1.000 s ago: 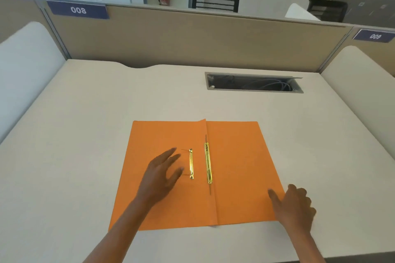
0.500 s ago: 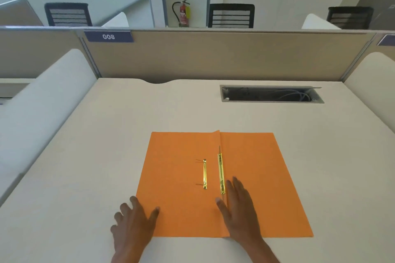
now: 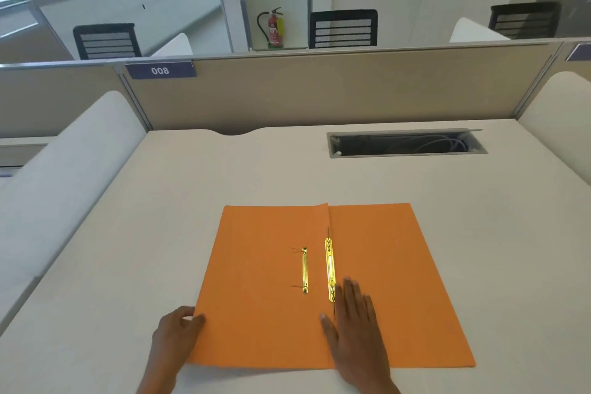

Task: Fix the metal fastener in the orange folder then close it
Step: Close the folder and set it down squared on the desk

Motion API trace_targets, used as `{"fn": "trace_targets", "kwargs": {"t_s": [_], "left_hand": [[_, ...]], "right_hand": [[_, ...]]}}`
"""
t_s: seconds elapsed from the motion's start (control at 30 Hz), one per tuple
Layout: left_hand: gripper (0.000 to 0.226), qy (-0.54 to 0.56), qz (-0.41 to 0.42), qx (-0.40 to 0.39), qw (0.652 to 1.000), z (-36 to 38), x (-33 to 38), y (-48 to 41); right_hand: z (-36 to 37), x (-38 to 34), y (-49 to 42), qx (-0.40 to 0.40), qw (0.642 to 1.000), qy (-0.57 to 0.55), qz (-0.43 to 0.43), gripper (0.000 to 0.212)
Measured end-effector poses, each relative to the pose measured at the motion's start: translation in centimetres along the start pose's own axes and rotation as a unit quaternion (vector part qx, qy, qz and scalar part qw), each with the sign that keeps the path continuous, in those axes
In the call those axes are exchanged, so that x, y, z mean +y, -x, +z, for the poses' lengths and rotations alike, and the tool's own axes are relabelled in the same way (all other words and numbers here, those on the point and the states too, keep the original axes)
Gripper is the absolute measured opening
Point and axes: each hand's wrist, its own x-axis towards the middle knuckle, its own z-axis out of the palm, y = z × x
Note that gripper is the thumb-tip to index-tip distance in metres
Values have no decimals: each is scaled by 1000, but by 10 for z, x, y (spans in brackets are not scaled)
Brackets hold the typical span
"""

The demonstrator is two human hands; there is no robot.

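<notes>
The orange folder (image 3: 383, 265) lies open and flat on the desk. A long brass fastener strip (image 3: 330, 269) runs along its centre fold. A shorter brass bar (image 3: 305, 270) with two thin prongs sits on the left flap. My right hand (image 3: 355, 333) rests flat on the fold near the front edge, fingertips just beside the lower end of the long strip. My left hand (image 3: 176, 333) is at the folder's left edge, fingers curled against it; whether it grips the flap is unclear.
The white desk (image 3: 224, 176) has an open cable slot (image 3: 406, 144) with wires at the back right. Beige partition panels (image 3: 319, 89) close off the back, and white rounded dividers (image 3: 64, 169) flank both sides.
My left hand left the left flap and went to the folder's left edge. My right hand slid from the right flap's front corner onto the centre fold. The camera tilted upward.
</notes>
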Motion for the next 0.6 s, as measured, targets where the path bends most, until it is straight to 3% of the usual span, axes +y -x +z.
{"fn": "trace_targets", "kwargs": {"t_s": [0.17, 0.33, 0.4, 0.47, 0.53, 0.6], "left_hand": [[25, 85, 90, -36, 992, -22, 36, 18], [23, 140, 185, -122, 965, -31, 93, 66], [18, 153, 218, -155, 951, -24, 116, 89], [12, 158, 240, -190, 939, -11, 135, 110], [22, 157, 253, -214, 930, 6, 150, 123], [26, 155, 266, -228, 924, 27, 162, 133]], "right_hand": [[-5, -1, 0, 18, 1000, -10, 0, 70], [-3, 8, -7, 39, 999, -33, -18, 58], [0, 18, -9, 18, 997, -26, -68, 51], [0, 32, -9, 23, 996, -19, -80, 58], [0, 37, -9, 1, 997, 20, -77, 72], [0, 40, -9, -16, 996, 30, -87, 73]]}}
